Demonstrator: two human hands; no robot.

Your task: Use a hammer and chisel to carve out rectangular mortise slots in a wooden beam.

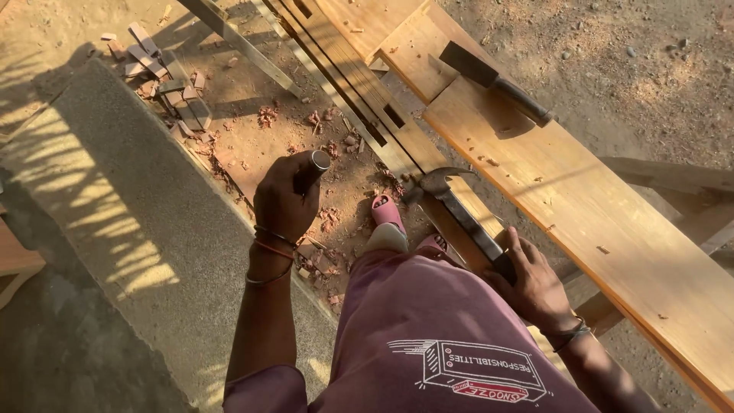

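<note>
My left hand (281,200) is closed around a round metal-capped tool handle (313,167), likely a chisel, held upright over the ground. My right hand (531,284) grips the handle of a claw hammer (451,197), whose dark head lies near the edge of a long wooden plank (581,206). The plank rests on a trestle and runs from upper middle to lower right. The tool's lower end is hidden behind my left hand. My foot in a pink sandal (386,214) stands between both hands.
A second dark-headed tool (493,79) lies further up the plank. Thin wooden slats (359,99) lie beside the plank. Wood chips and offcuts (164,73) litter the dirt. A grey concrete slab (115,199) runs along the left.
</note>
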